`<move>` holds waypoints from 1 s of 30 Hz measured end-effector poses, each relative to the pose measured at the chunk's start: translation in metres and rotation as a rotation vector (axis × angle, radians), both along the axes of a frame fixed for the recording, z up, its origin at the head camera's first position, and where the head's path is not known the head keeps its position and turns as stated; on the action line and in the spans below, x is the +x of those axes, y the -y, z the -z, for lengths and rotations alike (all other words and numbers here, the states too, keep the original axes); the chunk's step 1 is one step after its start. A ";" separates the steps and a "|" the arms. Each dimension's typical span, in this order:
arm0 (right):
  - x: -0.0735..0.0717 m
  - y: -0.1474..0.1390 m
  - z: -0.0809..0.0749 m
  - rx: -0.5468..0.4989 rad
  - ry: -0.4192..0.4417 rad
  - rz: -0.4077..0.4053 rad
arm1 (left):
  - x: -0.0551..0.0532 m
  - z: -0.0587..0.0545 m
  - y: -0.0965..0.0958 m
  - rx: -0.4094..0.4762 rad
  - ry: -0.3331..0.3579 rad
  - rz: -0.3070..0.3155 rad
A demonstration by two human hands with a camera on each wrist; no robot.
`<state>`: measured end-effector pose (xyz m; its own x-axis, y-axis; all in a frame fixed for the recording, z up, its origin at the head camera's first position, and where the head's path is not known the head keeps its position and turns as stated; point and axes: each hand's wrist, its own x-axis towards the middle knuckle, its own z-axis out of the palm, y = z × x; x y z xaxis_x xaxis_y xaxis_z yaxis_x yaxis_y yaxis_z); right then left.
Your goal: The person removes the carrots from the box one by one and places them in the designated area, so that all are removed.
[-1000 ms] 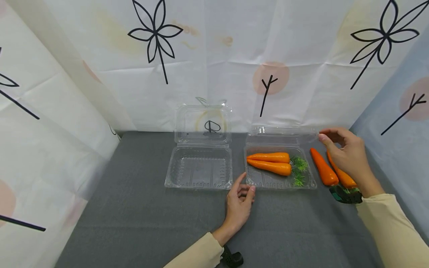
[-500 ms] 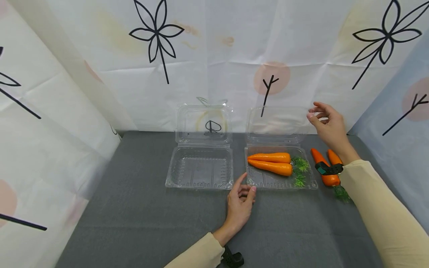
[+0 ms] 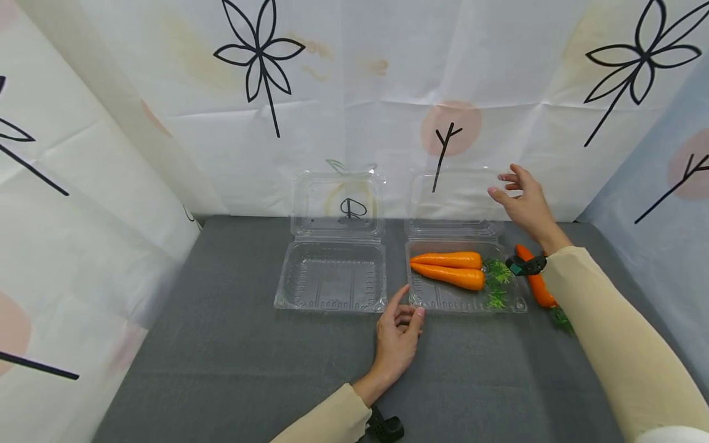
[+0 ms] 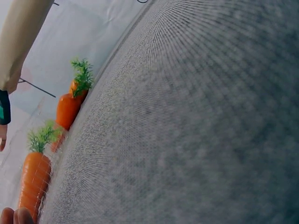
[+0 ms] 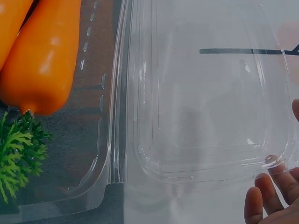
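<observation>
A clear plastic clamshell container (image 3: 443,299) stands on the right with its lid (image 3: 454,203) raised against the backdrop. Two orange carrots (image 3: 451,278) with green tops lie side by side inside it. My left hand (image 3: 396,341) grips the container's near left corner, index finger along the side, thumb at the front. Up at the lid's right edge is my right hand (image 3: 523,200); in the right wrist view its spread, relaxed fingers (image 5: 268,191) reach the lid's corner. Another clear clamshell (image 3: 332,304), also with its lid up, sits to the left, holding nothing.
Right of the filled container lies another carrot (image 3: 540,286), partly under my right forearm. In the left wrist view, a further carrot (image 4: 81,95) shows behind it. Grey cloth (image 3: 221,344) covers the table, and a patterned white backdrop (image 3: 360,80) rises behind.
The right container's lid has swung up and back until nearly upright. My right hand has risen and moved left with it, its forearm now covering part of the loose carrots. The left hand stays put.
</observation>
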<state>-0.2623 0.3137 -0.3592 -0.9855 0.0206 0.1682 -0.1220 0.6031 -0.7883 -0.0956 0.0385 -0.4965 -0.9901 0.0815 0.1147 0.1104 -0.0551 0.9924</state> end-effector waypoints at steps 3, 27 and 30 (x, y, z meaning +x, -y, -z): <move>-0.003 0.001 0.000 -0.011 0.033 -0.009 | -0.001 -0.001 0.000 0.000 -0.004 -0.001; 0.004 -0.007 0.014 0.001 0.112 -0.016 | 0.000 0.002 0.000 -0.015 -0.031 0.018; 0.004 -0.007 0.016 0.004 0.118 -0.013 | 0.000 0.002 0.000 -0.015 -0.027 0.016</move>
<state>-0.2580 0.3211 -0.3752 -0.9987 0.0074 0.0508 -0.0360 0.6049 -0.7955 -0.0952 0.0384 -0.4990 -0.9852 0.0992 0.1398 0.1362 -0.0423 0.9898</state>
